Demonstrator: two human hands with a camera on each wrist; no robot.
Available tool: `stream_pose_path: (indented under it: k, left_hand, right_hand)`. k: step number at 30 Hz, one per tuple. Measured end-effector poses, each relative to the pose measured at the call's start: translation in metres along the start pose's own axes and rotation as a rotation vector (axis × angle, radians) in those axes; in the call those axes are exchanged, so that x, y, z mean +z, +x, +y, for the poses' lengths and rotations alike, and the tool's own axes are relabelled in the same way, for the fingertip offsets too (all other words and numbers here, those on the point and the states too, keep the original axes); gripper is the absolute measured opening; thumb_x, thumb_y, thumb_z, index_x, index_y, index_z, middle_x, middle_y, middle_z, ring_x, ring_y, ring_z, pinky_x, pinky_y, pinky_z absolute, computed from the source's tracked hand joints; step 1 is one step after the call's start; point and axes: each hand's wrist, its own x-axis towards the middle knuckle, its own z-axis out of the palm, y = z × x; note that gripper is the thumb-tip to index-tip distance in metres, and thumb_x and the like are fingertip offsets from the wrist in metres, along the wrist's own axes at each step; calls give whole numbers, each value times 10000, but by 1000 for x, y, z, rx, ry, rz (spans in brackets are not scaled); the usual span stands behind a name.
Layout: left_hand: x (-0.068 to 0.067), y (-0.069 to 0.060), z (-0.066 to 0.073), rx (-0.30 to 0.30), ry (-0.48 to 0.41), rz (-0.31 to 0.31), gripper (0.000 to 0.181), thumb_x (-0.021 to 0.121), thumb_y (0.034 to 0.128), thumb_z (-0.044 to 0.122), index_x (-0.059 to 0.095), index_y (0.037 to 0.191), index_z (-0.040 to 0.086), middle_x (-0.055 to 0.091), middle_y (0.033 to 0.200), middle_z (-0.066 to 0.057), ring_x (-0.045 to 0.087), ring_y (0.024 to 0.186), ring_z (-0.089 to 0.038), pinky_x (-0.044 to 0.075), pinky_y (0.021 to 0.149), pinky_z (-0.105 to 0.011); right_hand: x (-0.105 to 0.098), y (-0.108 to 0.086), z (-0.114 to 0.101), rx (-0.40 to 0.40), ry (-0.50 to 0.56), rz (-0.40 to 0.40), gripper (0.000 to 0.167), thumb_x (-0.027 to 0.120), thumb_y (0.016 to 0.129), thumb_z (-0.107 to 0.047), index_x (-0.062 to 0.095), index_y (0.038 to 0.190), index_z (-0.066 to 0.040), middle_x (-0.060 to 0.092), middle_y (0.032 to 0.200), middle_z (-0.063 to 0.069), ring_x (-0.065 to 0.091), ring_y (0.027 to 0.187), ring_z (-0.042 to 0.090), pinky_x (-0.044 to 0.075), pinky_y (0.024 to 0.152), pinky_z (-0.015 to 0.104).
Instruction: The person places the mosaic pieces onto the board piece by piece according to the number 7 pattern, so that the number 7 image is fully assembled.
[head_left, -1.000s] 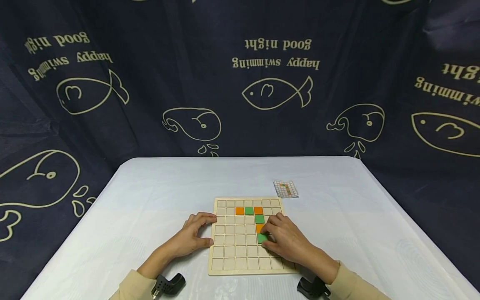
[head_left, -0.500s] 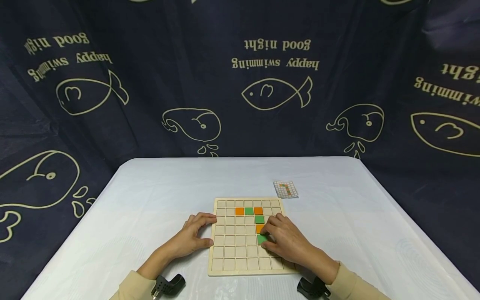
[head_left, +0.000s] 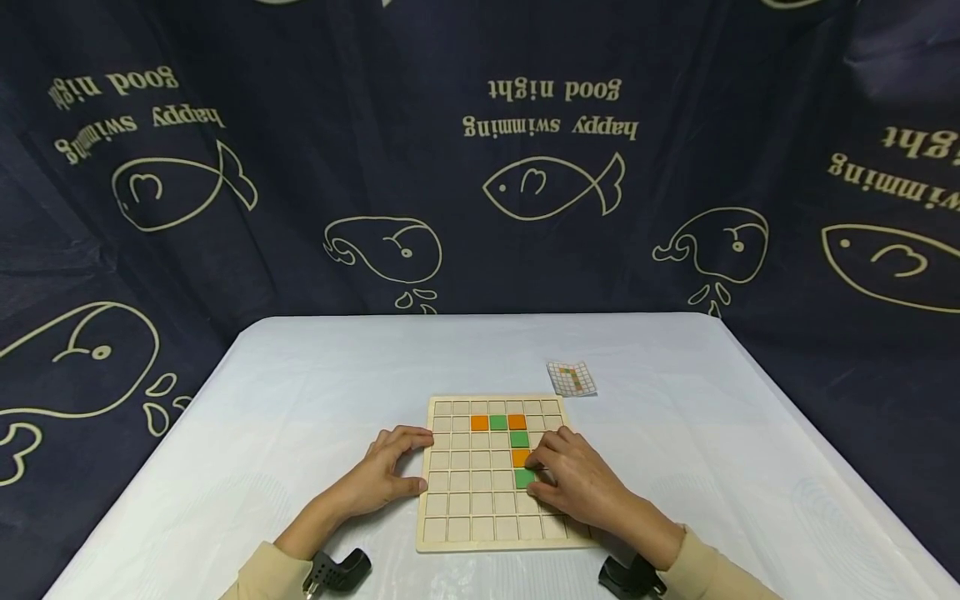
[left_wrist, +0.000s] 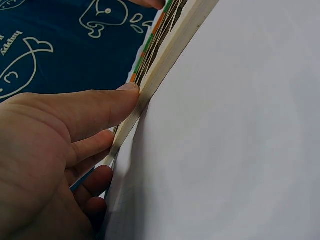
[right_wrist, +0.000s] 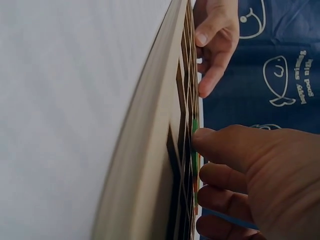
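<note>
A square wooden grid board [head_left: 480,504] lies on the table. Orange and green square tiles sit in its cells: a row of orange [head_left: 479,422], green [head_left: 498,422] and orange, then a column running down with green, orange [head_left: 520,458] and green [head_left: 524,478]. My left hand [head_left: 382,473] rests with thumb and fingertips against the board's left edge. My right hand [head_left: 577,475] is over the board's right part, its thumb and fingertips at the right side of the lowest green tile. In the right wrist view the thumb [right_wrist: 220,142] touches that green tile [right_wrist: 195,145].
A small printed card [head_left: 572,378] with a grid and an orange and green pattern lies beyond the board's far right corner. White cloth covers the table [head_left: 337,358]. Behind it hangs a dark blue curtain [head_left: 480,275] with fish drawings.
My right hand has shifted slightly right, uncovering more of the lowest green tile and the orange tile above it. The left hand and the board stay where they were.
</note>
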Motion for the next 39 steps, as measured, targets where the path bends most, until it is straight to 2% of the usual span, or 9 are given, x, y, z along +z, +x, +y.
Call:
stream_pose_path:
  k: [3, 11, 24, 34, 39]
  left_hand:
    - [0, 0, 0, 7, -9, -3, 578, 751, 772, 208, 536, 1297, 97, 448, 1402, -13, 327, 1258, -229, 175, 1045, -546]
    - [0, 0, -1, 19, -7, -6, 578, 749, 776, 203, 533, 1299, 87, 449, 1398, -10, 326, 1261, -242, 167, 1042, -560]
    - [0, 0, -1, 18, -2, -8, 577, 750, 777, 218, 533, 1299, 97, 443, 1403, -2, 334, 1236, -218, 183, 1036, -549]
    - [0, 0, 0, 16, -10, -1, 573, 751, 771, 197, 538, 1292, 90, 449, 1398, -19, 326, 1252, -243, 154, 1046, -571]
    - [0, 0, 0, 24, -8, -3, 571, 748, 775, 194, 536, 1295, 91, 448, 1401, -26, 323, 1257, -244, 156, 1042, -569]
  right_hand:
    - [-1, -2, 3, 5, -4, 9, 259, 795, 720, -355, 702, 903, -198, 572, 870, -84, 380, 782, 56, 348, 699, 239]
    - [-4, -7, 11, 30, -16, 46, 266, 805, 709, -317, 696, 900, -168, 568, 861, -70, 373, 764, 59, 346, 688, 236]
    - [-10, -17, 24, 118, -48, 32, 322, 806, 712, -301, 693, 964, -137, 563, 901, -60, 362, 779, 69, 318, 692, 243]
    - [-14, -25, 37, 165, -67, 28, 337, 813, 706, -290, 695, 983, -139, 583, 925, -56, 425, 825, 91, 377, 729, 293]
    - [-16, -29, 41, 196, -74, 14, 326, 817, 700, -283, 698, 960, -127, 576, 896, -63, 407, 811, 77, 375, 730, 291]
